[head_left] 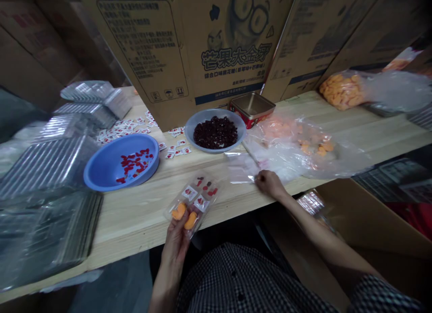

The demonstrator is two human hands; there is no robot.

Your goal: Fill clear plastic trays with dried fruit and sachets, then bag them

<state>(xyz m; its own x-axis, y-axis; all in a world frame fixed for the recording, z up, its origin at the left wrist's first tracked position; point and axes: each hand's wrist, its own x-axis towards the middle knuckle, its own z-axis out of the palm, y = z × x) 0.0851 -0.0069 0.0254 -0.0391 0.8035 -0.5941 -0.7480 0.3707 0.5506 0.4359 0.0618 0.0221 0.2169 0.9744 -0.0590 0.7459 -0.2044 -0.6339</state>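
My left hand grips the near end of a clear plastic tray above the table's front edge. In its compartments lie orange candies, small printed packets and red and dark pieces. To the right, my right hand is closed at the edge of a clear plastic sleeve, its fingers pinched together. Whether it grips the sleeve is hard to make out. Just beyond that hand is a large clear bag with orange candies inside.
A blue basin with red pieces stands left, near stacked clear trays. A pale bowl of dark pieces and a red tin stand before cardboard boxes. An open carton is below the table's right side.
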